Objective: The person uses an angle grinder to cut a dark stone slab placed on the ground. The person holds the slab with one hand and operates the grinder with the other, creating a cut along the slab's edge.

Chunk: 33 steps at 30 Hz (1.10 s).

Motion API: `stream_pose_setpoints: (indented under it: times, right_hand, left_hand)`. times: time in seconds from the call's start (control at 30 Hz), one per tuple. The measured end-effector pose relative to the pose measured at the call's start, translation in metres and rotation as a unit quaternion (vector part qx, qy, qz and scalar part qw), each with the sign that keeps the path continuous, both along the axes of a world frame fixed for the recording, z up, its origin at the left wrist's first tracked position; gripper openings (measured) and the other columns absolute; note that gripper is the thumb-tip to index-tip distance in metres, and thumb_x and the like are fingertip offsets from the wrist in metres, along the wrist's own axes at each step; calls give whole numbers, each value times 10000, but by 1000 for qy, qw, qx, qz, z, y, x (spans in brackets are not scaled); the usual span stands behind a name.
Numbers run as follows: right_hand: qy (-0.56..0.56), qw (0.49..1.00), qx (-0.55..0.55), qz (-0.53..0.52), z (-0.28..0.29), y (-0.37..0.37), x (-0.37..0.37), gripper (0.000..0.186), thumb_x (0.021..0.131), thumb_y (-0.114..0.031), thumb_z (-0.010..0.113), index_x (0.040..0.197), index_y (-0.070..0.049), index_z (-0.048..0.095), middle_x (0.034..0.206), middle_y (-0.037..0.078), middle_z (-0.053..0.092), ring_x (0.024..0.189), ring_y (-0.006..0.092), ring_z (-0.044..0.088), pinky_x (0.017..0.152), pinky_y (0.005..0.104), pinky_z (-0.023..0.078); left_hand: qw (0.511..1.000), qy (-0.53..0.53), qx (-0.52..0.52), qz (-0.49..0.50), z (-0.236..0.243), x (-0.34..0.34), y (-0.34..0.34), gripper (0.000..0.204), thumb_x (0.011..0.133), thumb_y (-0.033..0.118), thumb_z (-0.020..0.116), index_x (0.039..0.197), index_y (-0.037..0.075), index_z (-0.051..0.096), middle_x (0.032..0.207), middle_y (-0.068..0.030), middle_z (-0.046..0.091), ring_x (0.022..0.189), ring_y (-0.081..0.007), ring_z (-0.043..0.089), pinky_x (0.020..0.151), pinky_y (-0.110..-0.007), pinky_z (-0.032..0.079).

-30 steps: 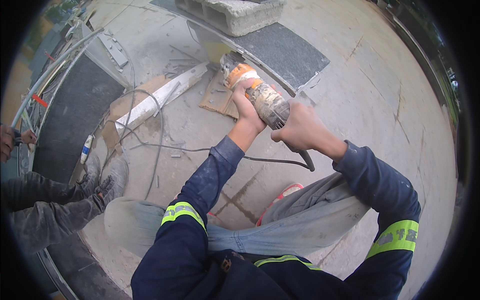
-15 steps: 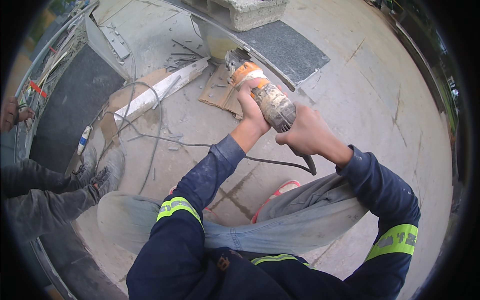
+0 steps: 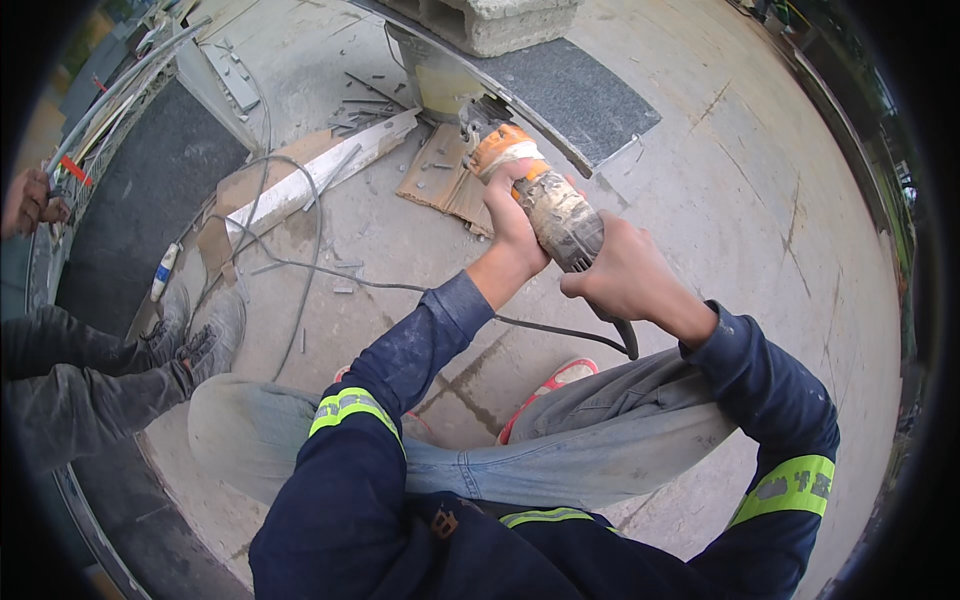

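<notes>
Both my hands grip a dusty orange and grey angle grinder [image 3: 560, 208]. My left hand [image 3: 515, 222] wraps round its body just behind the orange head. My right hand [image 3: 632, 268] holds the rear end, where a dark cord [image 3: 565, 328] leaves and runs left across the floor. The head of the tool is close to the near edge of a dark speckled stone slab [image 3: 580, 95]; whether they touch I cannot tell. Its disc is mostly hidden.
A concrete block [image 3: 510, 22] weighs down the slab, which rests on a bucket [image 3: 440, 85]. Torn cardboard [image 3: 450, 180], a white board [image 3: 320, 175] and stone offcuts lie left. A co-worker's shoes [image 3: 215, 335] and hand [image 3: 35, 203] are at far left, by another dark slab [image 3: 160, 190].
The grinder and both my hands have shifted very slightly to the right. The co-worker's hand at the far left has moved up a little. My grip stays the same.
</notes>
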State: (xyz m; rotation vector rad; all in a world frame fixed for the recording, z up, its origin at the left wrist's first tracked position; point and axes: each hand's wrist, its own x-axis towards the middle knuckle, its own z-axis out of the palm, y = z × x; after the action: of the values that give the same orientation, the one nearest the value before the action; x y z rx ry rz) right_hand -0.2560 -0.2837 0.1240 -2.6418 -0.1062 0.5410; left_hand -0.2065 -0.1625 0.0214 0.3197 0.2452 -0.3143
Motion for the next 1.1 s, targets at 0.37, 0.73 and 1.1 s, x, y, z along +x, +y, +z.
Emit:
stream_pose_setpoints:
  times: [0.37, 0.73, 1.1]
  right_hand:
    - [15, 1000, 3, -6, 2, 0, -1, 529, 626, -267, 737, 942, 115, 556, 788, 277, 654, 780, 405, 679, 728, 414, 546]
    - [12, 1000, 7, -2, -5, 3, 10, 547, 622, -272, 741, 949, 128, 560, 760, 262, 656, 758, 386, 686, 709, 408, 551]
    - [-14, 1000, -8, 8, -17, 6, 20, 554, 619, -282, 747, 933, 138, 572, 761, 265, 659, 762, 381, 690, 719, 394, 556]
  left_hand:
    - [1000, 13, -18, 0, 3, -3, 0, 461, 744, 373, 584, 1047, 52, 450, 892, -149, 575, 791, -310, 627, 712, -436, 556]
    - [1000, 4, 4, -2, -4, 8, 6, 522, 750, 422, 570, 1096, 58, 425, 919, -141, 569, 829, -317, 616, 724, -448, 542]
    - [1000, 5, 7, 11, -13, 21, 8, 498, 745, 415, 568, 1066, 56, 443, 915, -142, 567, 830, -320, 611, 718, -452, 538]
